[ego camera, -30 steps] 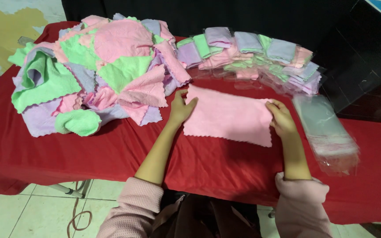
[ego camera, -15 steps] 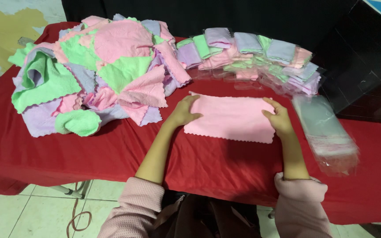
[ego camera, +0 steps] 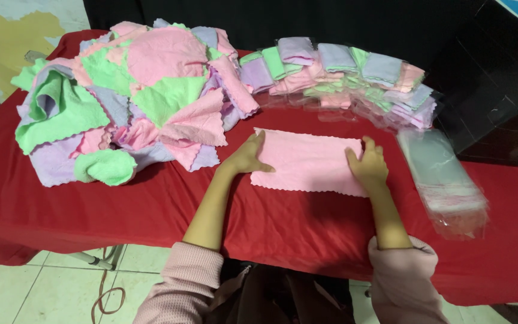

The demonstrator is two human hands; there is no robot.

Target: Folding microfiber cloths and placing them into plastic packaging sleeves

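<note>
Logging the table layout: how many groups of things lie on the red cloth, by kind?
Flat pink cloth under the left hand and right hand: 1
Loose heap of pink, green and lilac cloths: 1
Row of bagged folded cloths: 1
Stack of clear bags: 1
Total: 4

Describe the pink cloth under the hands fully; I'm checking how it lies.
The pink cloth is a soft, fleecy rectangle with scalloped edges, lying flat and wide on the red tablecloth. The left hand presses its left edge, the right hand its right end. It looks folded, lying apart from the heap.
</note>
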